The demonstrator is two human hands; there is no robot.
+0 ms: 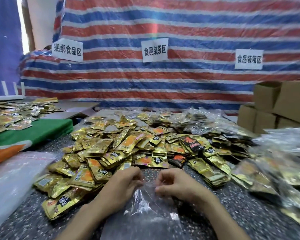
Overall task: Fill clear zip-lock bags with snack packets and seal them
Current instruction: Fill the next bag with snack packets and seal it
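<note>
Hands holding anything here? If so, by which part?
Yes: one clear zip-lock bag, which looks empty. The left hand and right hand each pinch its top edge at the mouth, left and right of centre.

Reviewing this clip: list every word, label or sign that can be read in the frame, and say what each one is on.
"捆绑食品区": left paper sheet on the striped tarp; the first character is partly cut off, so it is uncertain.
"食品装袋区": middle paper sheet on the tarp.
"食品装箱区": right paper sheet on the tarp.
Gold snack packets: print too blurred to read.
Clear bag: no text visible.
</note>
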